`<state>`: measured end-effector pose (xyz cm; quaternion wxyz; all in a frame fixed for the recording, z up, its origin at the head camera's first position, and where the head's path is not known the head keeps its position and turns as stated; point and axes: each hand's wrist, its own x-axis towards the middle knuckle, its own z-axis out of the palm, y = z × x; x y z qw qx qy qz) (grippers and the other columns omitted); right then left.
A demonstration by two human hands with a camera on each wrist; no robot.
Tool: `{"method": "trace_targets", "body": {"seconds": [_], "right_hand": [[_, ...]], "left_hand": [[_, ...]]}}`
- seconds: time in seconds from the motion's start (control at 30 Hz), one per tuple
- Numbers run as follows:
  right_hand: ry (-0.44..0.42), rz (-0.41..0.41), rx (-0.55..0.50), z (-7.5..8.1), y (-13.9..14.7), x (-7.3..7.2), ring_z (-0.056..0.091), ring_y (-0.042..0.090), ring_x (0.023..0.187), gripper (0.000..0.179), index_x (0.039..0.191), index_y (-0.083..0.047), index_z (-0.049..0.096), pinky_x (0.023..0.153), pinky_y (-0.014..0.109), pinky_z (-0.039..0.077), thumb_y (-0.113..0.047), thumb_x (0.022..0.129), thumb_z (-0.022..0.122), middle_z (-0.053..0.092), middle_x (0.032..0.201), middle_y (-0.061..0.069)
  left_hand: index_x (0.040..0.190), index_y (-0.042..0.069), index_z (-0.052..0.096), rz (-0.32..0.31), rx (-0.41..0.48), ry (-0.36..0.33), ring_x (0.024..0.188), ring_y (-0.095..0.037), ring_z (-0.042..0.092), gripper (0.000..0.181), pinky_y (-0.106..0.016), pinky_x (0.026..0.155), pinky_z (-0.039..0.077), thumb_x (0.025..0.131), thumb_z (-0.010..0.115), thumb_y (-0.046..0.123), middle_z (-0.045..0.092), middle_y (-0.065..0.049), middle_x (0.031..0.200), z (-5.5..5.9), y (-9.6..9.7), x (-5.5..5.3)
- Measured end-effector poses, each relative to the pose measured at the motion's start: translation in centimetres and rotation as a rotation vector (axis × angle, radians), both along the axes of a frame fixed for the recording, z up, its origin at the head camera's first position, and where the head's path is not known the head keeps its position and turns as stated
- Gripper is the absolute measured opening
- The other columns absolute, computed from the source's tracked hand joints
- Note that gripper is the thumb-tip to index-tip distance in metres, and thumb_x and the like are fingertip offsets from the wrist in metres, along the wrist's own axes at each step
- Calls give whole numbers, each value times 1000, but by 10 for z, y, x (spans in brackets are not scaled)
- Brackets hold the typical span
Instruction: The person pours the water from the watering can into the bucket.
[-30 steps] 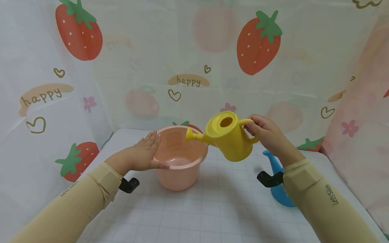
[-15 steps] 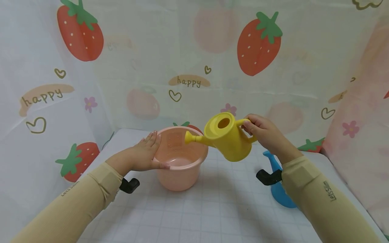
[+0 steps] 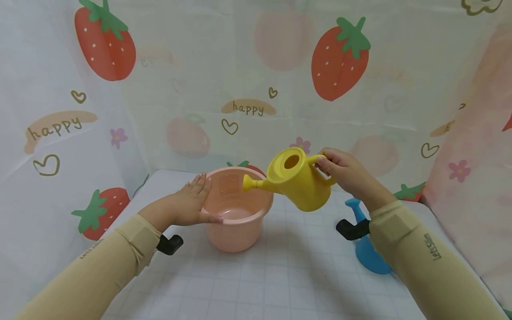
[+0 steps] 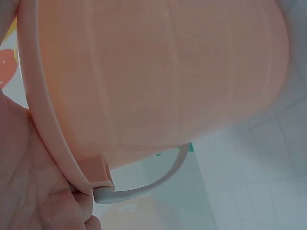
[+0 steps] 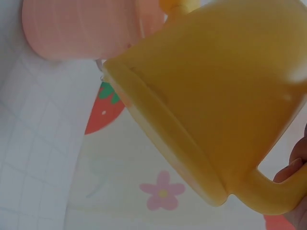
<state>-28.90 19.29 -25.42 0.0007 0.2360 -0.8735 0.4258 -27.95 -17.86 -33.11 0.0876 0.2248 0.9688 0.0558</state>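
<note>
My right hand (image 3: 347, 172) grips the handle of a yellow watering can (image 3: 307, 192), held up off the table and tilted with its spout to the left. The spout's rose (image 3: 249, 182) hangs over the mouth of a pink plastic bucket (image 3: 235, 236) standing on the table. My left hand (image 3: 187, 203) rests on the bucket's left rim, fingers straight and thumb along the front edge. In the left wrist view the palm lies against the rim beside a grey bail handle (image 4: 148, 188). The right wrist view shows the can's yellow body (image 5: 211, 91) close up.
A blue watering can (image 3: 370, 257) stands on the table at the right, partly hidden by my right sleeve (image 3: 416, 249). The table (image 3: 256, 289) has a white gridded cover. Strawberry-printed sheets (image 3: 200, 66) enclose the back and sides.
The yellow watering can has shifted slightly left and tips a little further toward the bucket, with my right hand moving along. My left hand and the bucket stay in place.
</note>
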Motion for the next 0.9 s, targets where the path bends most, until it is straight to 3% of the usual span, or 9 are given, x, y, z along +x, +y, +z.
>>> {"method": "trace_targets", "body": {"seconds": [0.9], "right_hand": [[-15,-7,77,10,-2,0,45,27,90,32,98,-7,56,73,37,44,-37,96,45,48,90,13]], "left_hand": [[143,-7,0,-12,7,8,137,-38,-5,124,-54,109,7,68,38,84,-9,-25,149,1,0,2]]}}
